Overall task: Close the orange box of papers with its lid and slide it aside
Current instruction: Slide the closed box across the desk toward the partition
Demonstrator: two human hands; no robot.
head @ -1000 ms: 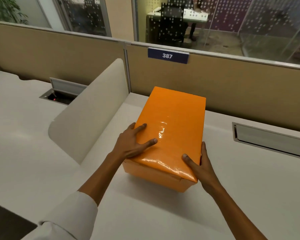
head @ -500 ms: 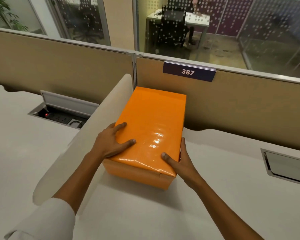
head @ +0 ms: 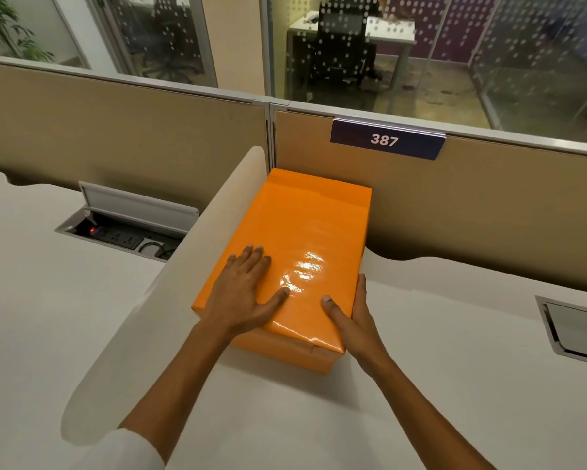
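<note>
The orange box [head: 287, 355] stands on the white desk [head: 455, 351] with its glossy orange lid [head: 309, 228] seated on top; the papers are hidden inside. Its far end sits in the corner between the white divider and the tan partition. My left hand [head: 244, 293] lies flat on the near left of the lid, fingers spread. My right hand [head: 358, 322] clasps the box's near right side, thumb on the lid and fingers down the wall.
A curved white divider [head: 183, 283] runs along the box's left side. The tan partition [head: 472, 215] with a "387" label [head: 385, 140] stands behind. An open cable hatch [head: 126, 232] lies beyond the divider, and a shut hatch [head: 577, 329] at the right.
The box has slid away from me and to the left into the corner by the divider. My left hand has shifted from the lid's edge to lie flat on top.
</note>
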